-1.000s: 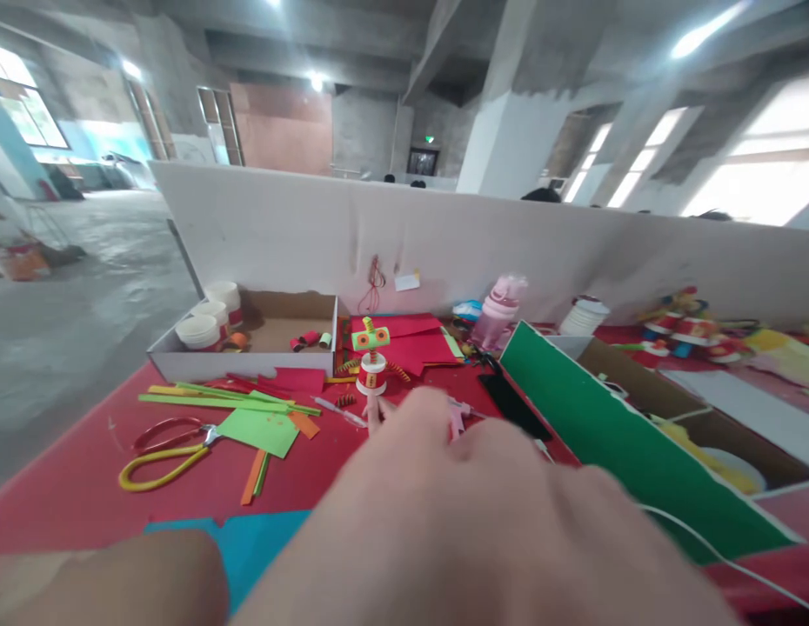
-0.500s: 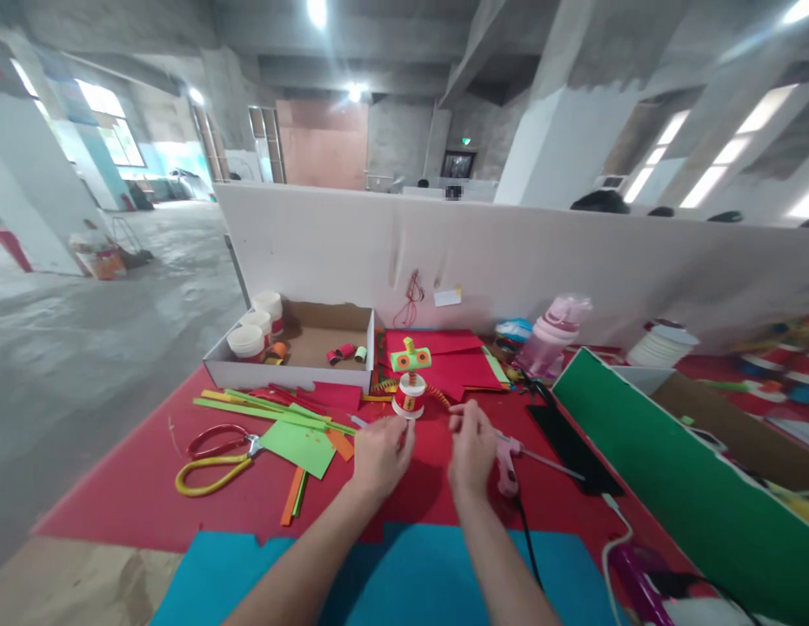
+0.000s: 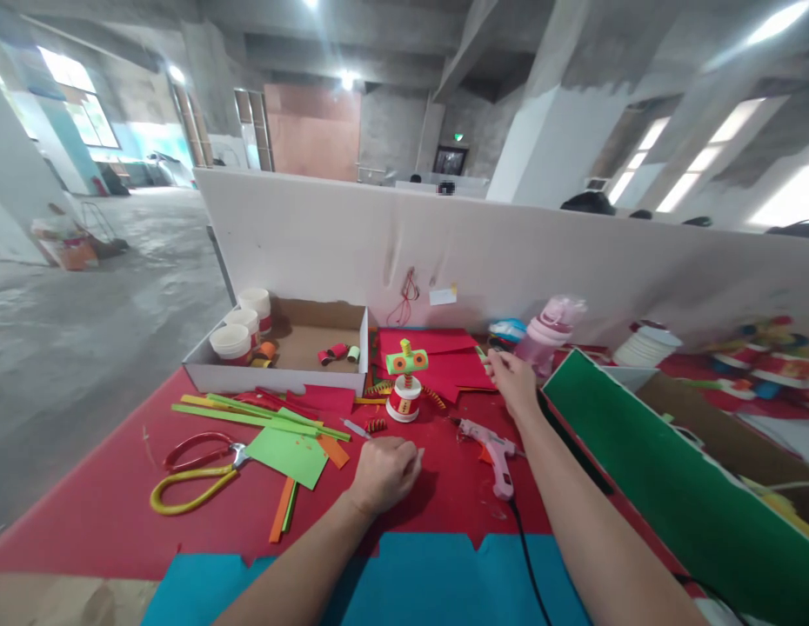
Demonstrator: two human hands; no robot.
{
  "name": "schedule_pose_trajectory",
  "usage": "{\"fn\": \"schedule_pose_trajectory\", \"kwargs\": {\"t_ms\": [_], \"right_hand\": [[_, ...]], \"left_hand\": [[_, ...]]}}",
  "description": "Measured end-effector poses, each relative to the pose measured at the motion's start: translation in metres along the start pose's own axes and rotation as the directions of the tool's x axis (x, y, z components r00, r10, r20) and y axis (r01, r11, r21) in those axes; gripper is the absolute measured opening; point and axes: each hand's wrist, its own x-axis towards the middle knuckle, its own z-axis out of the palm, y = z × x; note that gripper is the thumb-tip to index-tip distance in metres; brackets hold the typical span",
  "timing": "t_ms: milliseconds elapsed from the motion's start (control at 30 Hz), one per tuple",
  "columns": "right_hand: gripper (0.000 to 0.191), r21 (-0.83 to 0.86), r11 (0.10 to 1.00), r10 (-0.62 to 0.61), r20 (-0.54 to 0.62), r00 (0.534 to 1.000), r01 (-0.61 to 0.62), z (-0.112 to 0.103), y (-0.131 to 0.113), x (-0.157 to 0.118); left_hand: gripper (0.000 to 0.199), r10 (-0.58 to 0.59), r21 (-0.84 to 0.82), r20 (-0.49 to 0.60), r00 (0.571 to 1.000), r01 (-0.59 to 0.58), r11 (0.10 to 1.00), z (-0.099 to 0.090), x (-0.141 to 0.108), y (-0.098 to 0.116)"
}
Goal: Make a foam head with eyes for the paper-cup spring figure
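A small robot figure [image 3: 404,400] stands upright on the table, with a paper-cup body, a green head with orange eyes and coiled paper arms. My left hand [image 3: 386,474] rests on the red surface in front of it, fingers curled closed; what they hold, if anything, is hidden. At the back right, my right hand [image 3: 514,378] reaches out with fingers extended to the edge of the green paper [image 3: 481,354] by the red sheets [image 3: 431,348]. Below that hand lies a pink glue gun [image 3: 492,448]. A short coiled paper strip [image 3: 377,424] sits beside the figure.
Red-and-yellow pliers [image 3: 202,474], paper strips [image 3: 248,415] and a green sheet [image 3: 290,456] lie left. Behind them a box [image 3: 274,379] holds paper cups and rolls. A pink bottle [image 3: 553,335] and a green panel [image 3: 665,478] stand right. The glue gun's cord [image 3: 528,565] runs toward me.
My right hand has moved from beside the figure to the back right, uncovering the glue gun. My left hand has drawn back slightly from the figure. The view has shifted a little.
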Motion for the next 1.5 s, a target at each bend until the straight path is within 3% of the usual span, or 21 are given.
{"fn": "schedule_pose_trajectory", "kwargs": {"t_ms": [133,267,333,367,433,500,567,600,667,767,833,900,967,1100,1167,1233,1367,1433,1500], "right_hand": [[0.042,-0.362,0.923,-0.052,0.221,0.974,0.131,0.006,0.014,0.022],[0.034,-0.436,0.877,-0.062,0.317,0.946,0.204,0.007,0.013,0.039],[0.017,-0.435,0.859,-0.082,0.405,0.911,0.271,0.009,0.016,0.043],[0.016,-0.423,0.854,-0.09,0.454,0.887,0.303,0.011,0.018,0.043],[0.047,-0.392,0.835,-0.105,0.576,0.811,0.387,0.015,0.023,0.042],[0.072,-0.361,0.788,-0.113,0.711,0.695,0.498,0.019,0.028,0.039],[0.082,-0.339,0.73,-0.104,0.803,0.587,0.593,0.024,0.032,0.036],[0.084,-0.336,0.71,-0.098,0.824,0.559,0.619,0.026,0.033,0.035],[0.087,-0.327,0.7,-0.107,0.831,0.546,0.634,0.029,0.034,0.031],[0.078,-0.23,0.709,-0.217,0.828,0.517,0.667,0.032,0.033,0.028],[0.056,-0.153,0.715,-0.324,0.791,0.518,0.682,0.034,0.031,0.026],[0.031,-0.124,0.733,-0.389,0.73,0.562,0.669,0.035,0.03,0.026],[0.021,-0.133,0.765,-0.395,0.675,0.623,0.63,0.036,0.029,0.027],[0.021,-0.26,0.866,-0.221,0.567,0.793,0.427,0.036,0.03,0.031],[0.02,-0.321,0.887,-0.115,0.543,0.832,0.332,0.037,0.031,0.032],[0.024,-0.347,0.892,-0.038,0.579,0.814,0.289,0.039,0.031,0.031],[0.041,-0.346,0.914,0.087,0.678,0.73,0.212,0.049,0.029,0.02],[0.029,-0.315,0.932,0.105,0.708,0.698,0.18,0.052,0.028,0.016],[0.015,-0.283,0.945,0.09,0.705,0.703,0.163,0.052,0.029,0.016]], "left_hand": [[0.033,0.005,-0.019,0.018,1.0,-0.005,1.0,0.002,0.0,0.0],[0.033,0.046,-0.032,0.023,0.999,-0.045,0.998,0.007,0.003,-0.003],[0.033,0.063,-0.031,0.019,0.998,-0.063,0.998,0.009,0.003,-0.004],[0.034,0.07,-0.031,0.018,0.997,-0.069,0.997,0.009,0.003,-0.004],[0.034,0.076,-0.026,0.021,0.997,-0.075,0.997,0.01,0.003,-0.004],[0.034,0.073,-0.013,0.027,0.997,-0.073,0.997,0.01,0.003,-0.004],[0.035,0.067,0.001,0.032,0.997,-0.067,0.998,0.01,0.003,-0.004],[0.035,0.065,0.003,0.034,0.997,-0.065,0.998,0.01,0.003,-0.004],[0.035,0.065,0.0,0.038,0.997,-0.065,0.998,0.01,0.003,-0.004],[0.035,0.059,-0.006,0.04,0.997,-0.059,0.998,0.011,0.003,-0.004],[0.036,0.056,-0.009,0.044,0.997,-0.056,0.998,0.011,0.003,-0.004],[0.036,0.053,-0.015,0.055,0.997,-0.052,0.999,0.011,0.003,-0.004],[0.036,0.045,-0.022,0.067,0.997,-0.044,0.999,0.011,0.003,-0.004],[0.036,0.027,-0.04,0.079,0.997,-0.024,0.999,0.013,0.003,-0.005],[0.036,0.021,-0.046,0.089,0.996,-0.017,0.999,0.013,0.003,-0.005],[0.035,0.016,-0.047,0.097,0.995,-0.011,0.999,0.013,0.002,-0.004],[0.034,0.016,-0.039,0.103,0.995,-0.012,0.999,0.013,0.002,-0.004],[0.034,0.018,-0.039,0.107,0.994,-0.014,0.999,0.013,0.002,-0.004],[0.035,0.019,-0.044,0.111,0.994,-0.014,0.999,0.013,0.002,-0.004]]}}
